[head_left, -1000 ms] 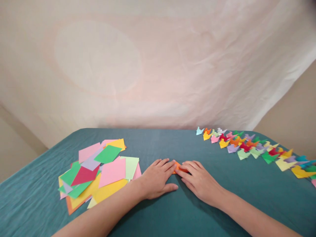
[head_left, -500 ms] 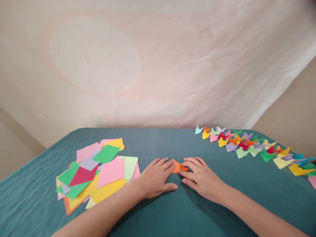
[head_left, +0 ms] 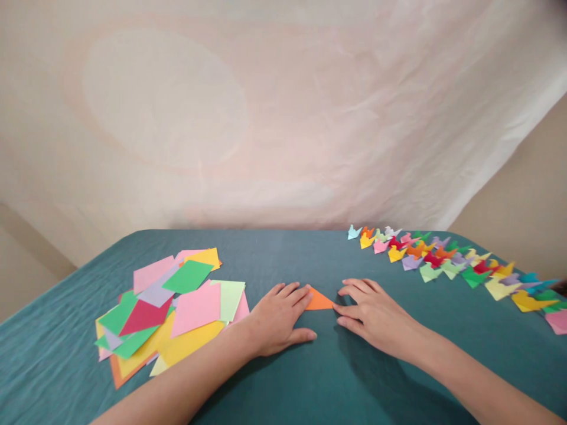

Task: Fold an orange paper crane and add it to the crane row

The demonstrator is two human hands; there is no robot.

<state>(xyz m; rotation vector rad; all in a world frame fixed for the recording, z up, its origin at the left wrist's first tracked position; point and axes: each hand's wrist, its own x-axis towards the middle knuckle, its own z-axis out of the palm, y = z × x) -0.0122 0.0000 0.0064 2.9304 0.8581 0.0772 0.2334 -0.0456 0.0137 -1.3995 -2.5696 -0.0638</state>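
An orange paper [head_left: 318, 300], folded into a triangle, lies flat on the teal cloth-covered table [head_left: 283, 260] between my hands. My left hand [head_left: 278, 319] lies flat with fingers stretched out, its fingertips resting on the triangle's left part. My right hand [head_left: 376, 314] lies flat just right of it, fingers extended, a fingertip touching the triangle's right point. Neither hand grips anything.
A loose pile of coloured paper squares [head_left: 168, 304] lies at the left. Several small folded paper figures [head_left: 447, 262] in many colours run in a band along the right side toward the table's edge. A pale sheet [head_left: 283, 118] hangs behind the table.
My right hand has slid to the right off the orange paper, uncovering more of the triangle. My left hand has stayed in place.
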